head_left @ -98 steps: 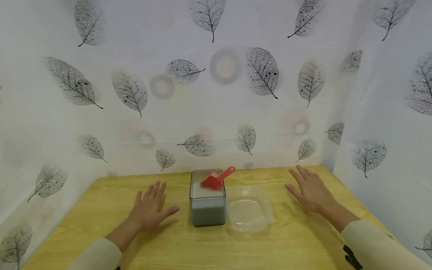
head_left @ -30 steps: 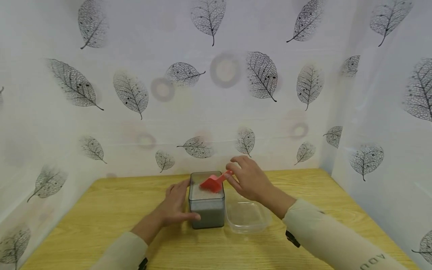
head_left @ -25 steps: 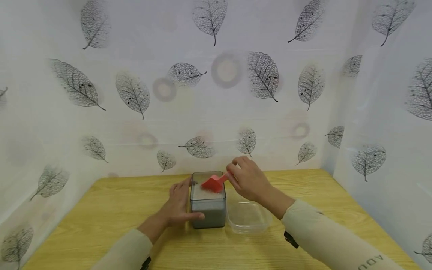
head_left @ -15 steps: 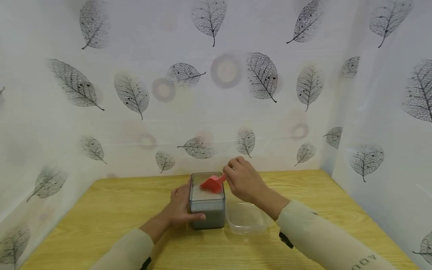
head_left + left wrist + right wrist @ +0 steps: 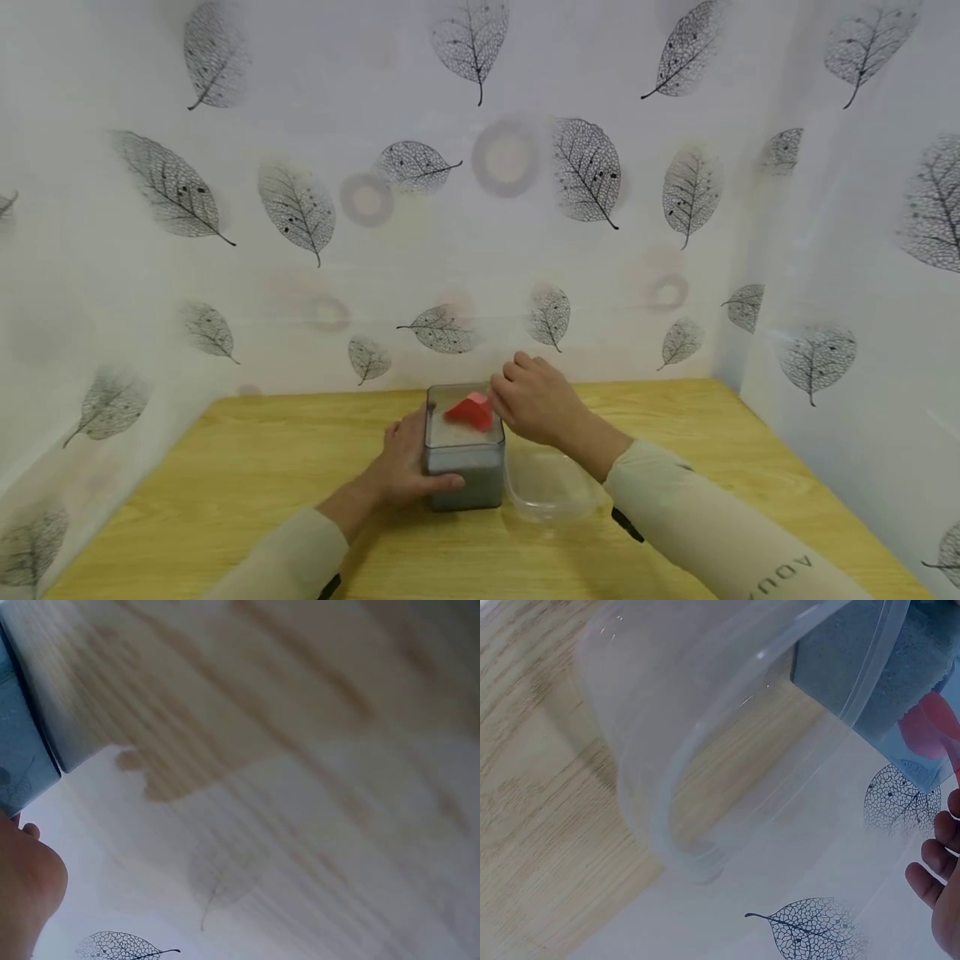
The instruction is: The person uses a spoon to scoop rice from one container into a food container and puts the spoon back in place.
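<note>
Scoop: red, lying on the white grains inside the grey container, near the table's back middle.
Your right hand: its fingers are curled round the scoop's handle, over the container's right rim.
Your left hand: it grips the container's left side, thumb across the front wall.
Clear tub: it sits on the table just right of the container, under your right forearm.
Table: light wood, closed in by leaf-printed white walls.
</note>
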`<action>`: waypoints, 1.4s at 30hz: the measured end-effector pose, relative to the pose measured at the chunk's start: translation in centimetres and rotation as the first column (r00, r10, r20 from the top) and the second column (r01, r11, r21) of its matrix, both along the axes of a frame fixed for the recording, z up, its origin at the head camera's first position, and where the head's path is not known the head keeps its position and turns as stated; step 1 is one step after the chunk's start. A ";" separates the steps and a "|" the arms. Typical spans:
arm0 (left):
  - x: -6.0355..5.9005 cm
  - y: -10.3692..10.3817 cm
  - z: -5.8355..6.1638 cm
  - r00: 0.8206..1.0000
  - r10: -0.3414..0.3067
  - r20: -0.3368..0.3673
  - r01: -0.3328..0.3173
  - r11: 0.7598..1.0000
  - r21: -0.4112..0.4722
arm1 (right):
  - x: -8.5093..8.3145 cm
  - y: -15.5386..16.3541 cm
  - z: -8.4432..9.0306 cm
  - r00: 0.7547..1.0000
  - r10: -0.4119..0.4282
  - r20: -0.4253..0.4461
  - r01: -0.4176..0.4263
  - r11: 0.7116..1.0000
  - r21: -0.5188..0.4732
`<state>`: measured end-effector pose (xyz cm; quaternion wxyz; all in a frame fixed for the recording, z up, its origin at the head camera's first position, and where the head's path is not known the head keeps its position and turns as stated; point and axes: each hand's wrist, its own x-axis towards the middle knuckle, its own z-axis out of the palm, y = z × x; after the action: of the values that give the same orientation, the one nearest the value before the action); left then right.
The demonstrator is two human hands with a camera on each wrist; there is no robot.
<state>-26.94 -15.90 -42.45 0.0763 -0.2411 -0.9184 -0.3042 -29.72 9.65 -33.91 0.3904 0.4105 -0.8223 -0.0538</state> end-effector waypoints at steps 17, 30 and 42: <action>-0.2 0.2 -0.4 1.000 0.018 0.019 -0.018 1.000 -0.011 | -0.3 -1.2 0.2 0.968 -0.012 0.251 0.026 0.998 -0.054; 0.0 0.0 -0.2 0.998 0.002 0.064 -0.001 1.000 -0.024 | -0.2 -1.7 0.4 0.933 -0.041 0.358 0.060 0.997 -0.040; -0.1 0.0 -0.4 0.996 0.007 0.084 -0.006 1.000 -0.016 | 0.1 -0.5 1.4 0.980 -0.140 0.144 0.102 0.965 0.240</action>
<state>-27.00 -15.86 -42.80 0.0367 -0.2255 -0.9239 -0.3068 -29.63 9.11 -32.47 0.2689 0.4051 -0.8625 -0.1401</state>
